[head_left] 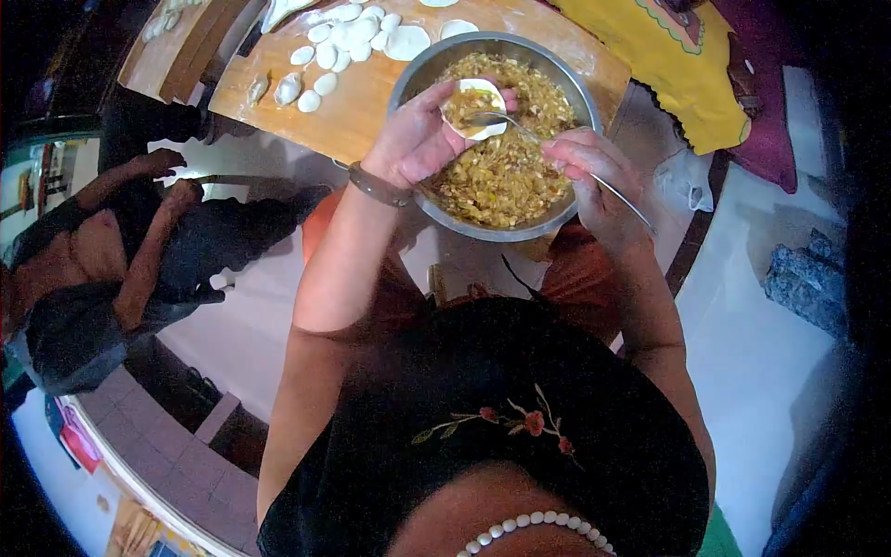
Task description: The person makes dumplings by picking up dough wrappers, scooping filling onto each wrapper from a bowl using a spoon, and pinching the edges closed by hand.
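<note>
My left hand (422, 137) holds a round dumpling wrapper (496, 100) on its palm and fingers, over a large metal bowl (408, 70). A heap of chopped filling (501, 176) lies in the bowl, and some of it rests on the wrapper. In my right hand (599, 176) is a metal spoon (608, 188), gripped by its handle. Its tip touches the filling on the wrapper. The spoon's bowl is partly covered by filling.
A floured wooden board (269, 51) bears several dough pieces (348, 35) and a few filled dumplings (288, 90) at its left. Another person (93, 260) sits at the left. A yellow cloth (668, 84) hangs at the upper right, near a plastic bag (685, 179).
</note>
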The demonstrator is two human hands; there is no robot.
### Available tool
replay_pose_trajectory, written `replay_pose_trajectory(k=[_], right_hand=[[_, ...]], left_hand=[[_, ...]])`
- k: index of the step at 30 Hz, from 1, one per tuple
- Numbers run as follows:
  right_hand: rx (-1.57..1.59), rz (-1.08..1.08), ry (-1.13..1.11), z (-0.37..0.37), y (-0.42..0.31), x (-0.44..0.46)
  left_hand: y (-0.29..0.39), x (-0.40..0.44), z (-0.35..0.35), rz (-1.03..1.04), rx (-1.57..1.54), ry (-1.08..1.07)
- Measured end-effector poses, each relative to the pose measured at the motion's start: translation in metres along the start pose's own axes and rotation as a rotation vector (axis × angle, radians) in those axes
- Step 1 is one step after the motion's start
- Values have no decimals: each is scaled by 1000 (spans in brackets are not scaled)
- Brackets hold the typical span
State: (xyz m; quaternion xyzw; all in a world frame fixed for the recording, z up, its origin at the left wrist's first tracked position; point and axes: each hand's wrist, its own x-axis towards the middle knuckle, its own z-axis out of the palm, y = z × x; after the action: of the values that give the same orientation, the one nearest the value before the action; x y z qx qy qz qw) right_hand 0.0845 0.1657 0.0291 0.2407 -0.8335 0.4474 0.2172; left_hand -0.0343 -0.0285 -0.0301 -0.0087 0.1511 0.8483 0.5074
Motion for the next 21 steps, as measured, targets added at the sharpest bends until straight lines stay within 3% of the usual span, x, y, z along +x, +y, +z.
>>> replay_pose_trajectory(k=[4,7,13,21], right_hand=[[32,156,6,-1,-2,0],[-77,100,34,1,10,-3],[105,123,138,-2,9,-6],[32,156,12,-5,4,-7]], left_hand=[[0,0,1,16,38,23],[-1,1,-1,1,1,16],[-1,1,0,4,-19,31],[-2,0,-6,-13,-19,-19]])
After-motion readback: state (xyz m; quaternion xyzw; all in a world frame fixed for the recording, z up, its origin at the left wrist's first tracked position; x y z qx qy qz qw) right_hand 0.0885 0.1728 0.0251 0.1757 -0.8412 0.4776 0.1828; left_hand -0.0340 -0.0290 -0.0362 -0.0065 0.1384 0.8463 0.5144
